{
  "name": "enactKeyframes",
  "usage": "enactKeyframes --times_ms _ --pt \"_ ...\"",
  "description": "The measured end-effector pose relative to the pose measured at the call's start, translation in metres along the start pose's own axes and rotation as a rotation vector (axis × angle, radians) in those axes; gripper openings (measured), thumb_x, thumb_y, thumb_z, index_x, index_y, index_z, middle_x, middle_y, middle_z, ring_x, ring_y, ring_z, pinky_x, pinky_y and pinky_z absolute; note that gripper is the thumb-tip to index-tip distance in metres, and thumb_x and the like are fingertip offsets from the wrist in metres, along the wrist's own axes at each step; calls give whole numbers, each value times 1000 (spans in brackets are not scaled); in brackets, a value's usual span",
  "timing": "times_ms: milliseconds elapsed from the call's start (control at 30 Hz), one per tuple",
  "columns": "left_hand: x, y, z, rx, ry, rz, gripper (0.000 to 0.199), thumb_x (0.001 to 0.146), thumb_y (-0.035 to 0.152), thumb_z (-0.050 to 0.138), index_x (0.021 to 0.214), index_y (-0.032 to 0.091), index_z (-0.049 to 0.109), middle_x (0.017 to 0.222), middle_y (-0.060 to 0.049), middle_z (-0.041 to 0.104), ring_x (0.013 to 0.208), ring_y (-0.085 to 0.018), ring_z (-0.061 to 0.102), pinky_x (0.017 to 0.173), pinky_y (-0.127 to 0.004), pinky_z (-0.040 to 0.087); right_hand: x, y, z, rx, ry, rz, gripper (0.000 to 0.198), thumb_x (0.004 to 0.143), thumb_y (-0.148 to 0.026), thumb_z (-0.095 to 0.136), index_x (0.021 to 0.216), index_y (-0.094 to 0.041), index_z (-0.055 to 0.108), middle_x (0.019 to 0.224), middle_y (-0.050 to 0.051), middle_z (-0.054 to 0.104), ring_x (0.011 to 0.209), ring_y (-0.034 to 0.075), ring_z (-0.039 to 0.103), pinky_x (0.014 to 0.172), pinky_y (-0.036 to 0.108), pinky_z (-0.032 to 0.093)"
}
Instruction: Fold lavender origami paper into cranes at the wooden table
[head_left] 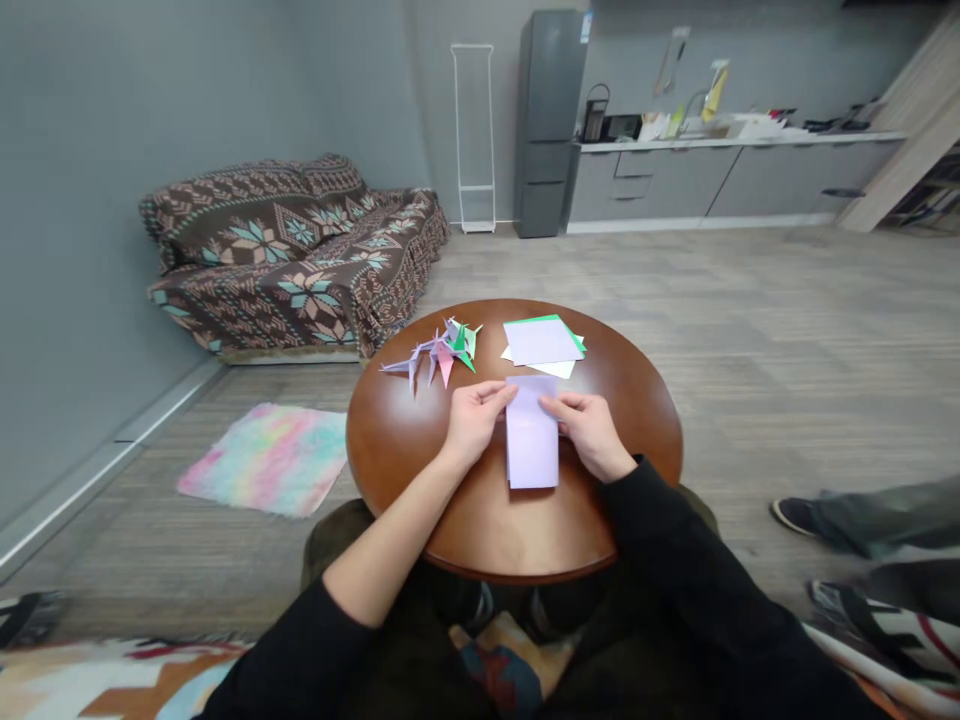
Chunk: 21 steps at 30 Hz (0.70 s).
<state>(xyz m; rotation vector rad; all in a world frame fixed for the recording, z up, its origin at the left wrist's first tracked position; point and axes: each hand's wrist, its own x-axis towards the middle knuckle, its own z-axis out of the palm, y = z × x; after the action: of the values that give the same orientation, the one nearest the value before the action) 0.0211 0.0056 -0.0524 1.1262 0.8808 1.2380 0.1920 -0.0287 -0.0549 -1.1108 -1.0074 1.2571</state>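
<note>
A light purple sheet of paper [532, 450], folded into a tall rectangle, is held up over the near part of the round brown table [397, 450]. My left hand [476, 420] pinches its upper left edge between thumb and fingers. On the opposite side, my right hand [589, 428] grips the upper right edge, its thumb lying on the paper's face. Beyond my left hand stand several folded paper cranes [442, 350] in purple, pink and green. A small stack of square paper sheets [541, 342], purple on top with green and white below, lies behind the folded sheet.
A sofa with a patterned cover [300, 250] stands at the back left, near a pastel fluffy mat [266, 458]. Behind are a grey fridge [553, 125] and a kitchen counter [675, 185]. Another person's leg and shoe [799, 515] show at the right.
</note>
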Motion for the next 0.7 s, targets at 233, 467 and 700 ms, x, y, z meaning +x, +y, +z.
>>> enactKeyframes --times_ms 233,467,700 --pt "0 -1 -1 69 17 8 35 69 43 83 84 12 77 73 -4 74 65 -17 67 66 -30 56 2 0 0 -53 33 -21 43 62 -56 87 66 -16 72 62 2 66 56 15 55 54 29 43" --pt "1 12 -4 224 -117 -1 32 61 36 89 81 13 79 78 -4 75 69 -16 63 65 -25 47 8 -6 -2 -226 -146 1 41 60 -53 87 57 -15 70 54 0 61 52 12 49 51 27 36" --pt "4 5 -7 295 -92 -39 37 66 49 85 73 13 79 67 -6 71 58 -15 58 56 -27 41 11 -17 2 -400 -266 45 38 64 -50 85 60 -13 73 50 -1 57 47 9 41 45 25 30"
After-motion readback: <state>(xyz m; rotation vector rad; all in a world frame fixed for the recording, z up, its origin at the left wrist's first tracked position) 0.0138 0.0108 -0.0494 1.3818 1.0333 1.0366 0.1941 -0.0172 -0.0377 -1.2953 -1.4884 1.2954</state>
